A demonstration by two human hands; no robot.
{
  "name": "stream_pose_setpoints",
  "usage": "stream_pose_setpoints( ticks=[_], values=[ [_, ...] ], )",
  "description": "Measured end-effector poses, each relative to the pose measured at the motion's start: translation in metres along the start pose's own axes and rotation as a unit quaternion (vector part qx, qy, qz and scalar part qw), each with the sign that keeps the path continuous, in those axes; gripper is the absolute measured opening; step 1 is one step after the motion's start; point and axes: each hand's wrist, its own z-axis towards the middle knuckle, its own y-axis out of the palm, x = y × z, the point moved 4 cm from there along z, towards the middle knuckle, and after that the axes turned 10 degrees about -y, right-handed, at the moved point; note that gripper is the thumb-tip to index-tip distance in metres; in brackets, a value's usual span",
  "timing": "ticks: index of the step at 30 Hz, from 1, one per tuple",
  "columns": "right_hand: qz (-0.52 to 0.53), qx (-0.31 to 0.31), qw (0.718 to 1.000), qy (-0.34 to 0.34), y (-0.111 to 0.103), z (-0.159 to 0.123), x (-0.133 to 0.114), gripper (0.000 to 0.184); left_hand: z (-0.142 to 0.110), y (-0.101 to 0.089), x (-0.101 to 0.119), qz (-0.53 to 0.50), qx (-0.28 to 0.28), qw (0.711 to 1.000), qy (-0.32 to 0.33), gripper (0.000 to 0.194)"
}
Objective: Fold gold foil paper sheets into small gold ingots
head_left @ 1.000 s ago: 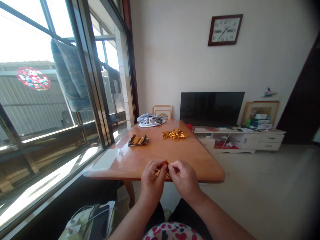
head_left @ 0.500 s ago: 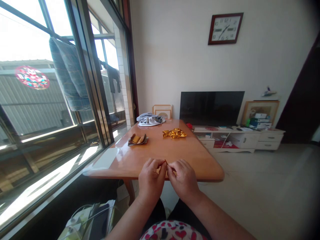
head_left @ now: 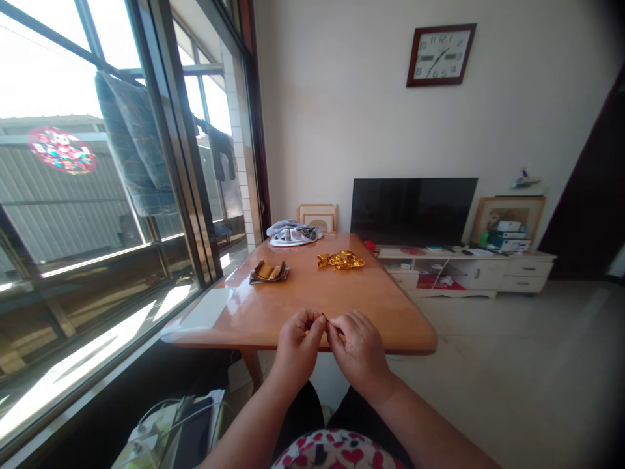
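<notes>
My left hand and my right hand meet fingertip to fingertip above the near edge of the table. Both are closed in a pinch on a small piece of gold paper. Only a tiny orange-brown tip of it shows; my fingers hide the rest. Ahead and to the left lies a curled stack of gold and brown paper sheets. A heap of shiny gold folded paper pieces sits farther off, slightly right of my hands.
Bundled grey and white cloth lies at the table's far end, near picture frames. A window runs along the left. Below it, a surface holds a power strip with cables. A television stands on a white cabinet.
My left hand has turned and shifted slightly right, closer to my right hand. Less of the gold paper shows between the fingertips. The right hand and the things on the table stay put.
</notes>
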Motion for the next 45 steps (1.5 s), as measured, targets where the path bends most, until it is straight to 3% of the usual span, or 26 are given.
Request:
stream_pose_setpoints(
  ticks=[13, 21, 30, 38, 45],
  values=[
    [0.019, -0.013, 1.0, 0.009, 0.002, -0.001, 0.003, 0.021, 0.0, 0.001, 0.001, -0.103, -0.021, 0.992, -0.067, 0.02],
    [0.028, -0.002, 1.0, 0.004, 0.002, -0.002, 0.002, 0.02, -0.002, 0.001, 0.0, -0.109, -0.032, 0.99, -0.083, 0.024],
    [0.084, 0.003, 0.996, 0.008, -0.004, -0.001, 0.002, 0.018, 0.0, -0.004, -0.001, -0.162, -0.074, 0.976, -0.124, 0.027],
    [0.171, -0.002, 0.984, 0.056, -0.003, -0.003, 0.006, 0.016, 0.001, -0.008, -0.006, -0.2, -0.07, 0.965, -0.156, 0.021],
    [0.269, -0.006, 0.955, 0.128, -0.002, -0.006, 0.01, 0.017, 0.0, -0.008, -0.006, -0.173, -0.095, 0.965, -0.173, 0.032]
  ],
)
